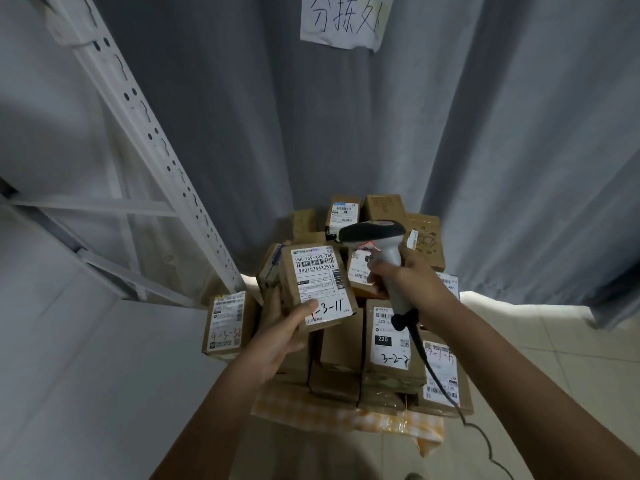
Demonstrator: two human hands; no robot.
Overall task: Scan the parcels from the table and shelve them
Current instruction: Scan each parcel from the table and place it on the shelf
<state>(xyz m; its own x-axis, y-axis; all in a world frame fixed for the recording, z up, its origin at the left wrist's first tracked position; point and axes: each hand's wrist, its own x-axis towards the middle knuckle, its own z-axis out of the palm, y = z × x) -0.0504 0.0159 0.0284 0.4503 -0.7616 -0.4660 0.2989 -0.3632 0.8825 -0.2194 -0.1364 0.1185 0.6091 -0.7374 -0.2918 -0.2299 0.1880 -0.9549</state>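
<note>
My left hand [282, 336] grips a small cardboard parcel [317, 284] from below, thumb on its white label, which reads 1-3-11 by hand. My right hand [403, 275] holds a grey handheld barcode scanner [375, 237] by its handle. The scanner's dark head sits just right of the parcel and above it. Its black cable [440, 379] trails down to the floor at the right. Below both hands several more labelled cardboard parcels [391, 341] are piled on a small table with a yellow checked cloth [346, 415].
A white slotted metal shelf frame [145, 126] rises at the left, with one parcel [227, 325] standing at its foot. A grey curtain [450, 133] hangs behind the table, with a handwritten paper sign [344, 20] pinned on it. Pale floor tiles [536, 341] show at the right.
</note>
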